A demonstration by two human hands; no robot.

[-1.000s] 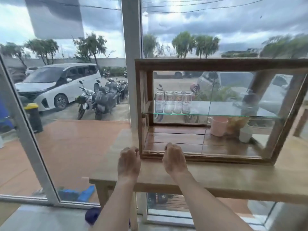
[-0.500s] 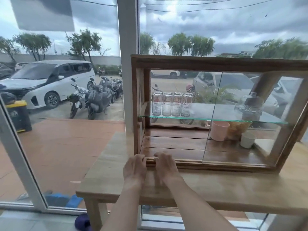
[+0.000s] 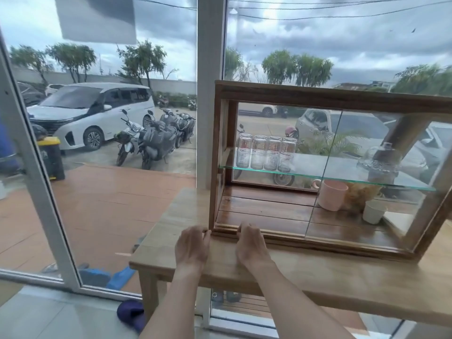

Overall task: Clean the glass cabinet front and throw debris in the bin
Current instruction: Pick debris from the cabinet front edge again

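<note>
While curled at the front edge of the table (image 3: 318,275), left hand (image 3: 192,248) rests just outside the cabinet (image 3: 330,96) at its lower left corner, fingertips bent down and pressed together against the corner post; holds nothing visible. Just to the right, right hand (image 3: 250,243) hooks bunched fingers into the bottom track, probably to pick out debris or nudge the sliding glass (image 3: 367,172); whether anything is pinched cannot be told. Stands toward the table's left end, against the window. Further right: wood frame, glass front in two overlapping panes, seam near the middle, reflections but no obvious smears. Inside, jars (image 3: 266,152) on the glass shelf, then pink mug (image 3: 332,194) and white cup (image 3: 373,211) below. No bin identifiable indoors.
</note>
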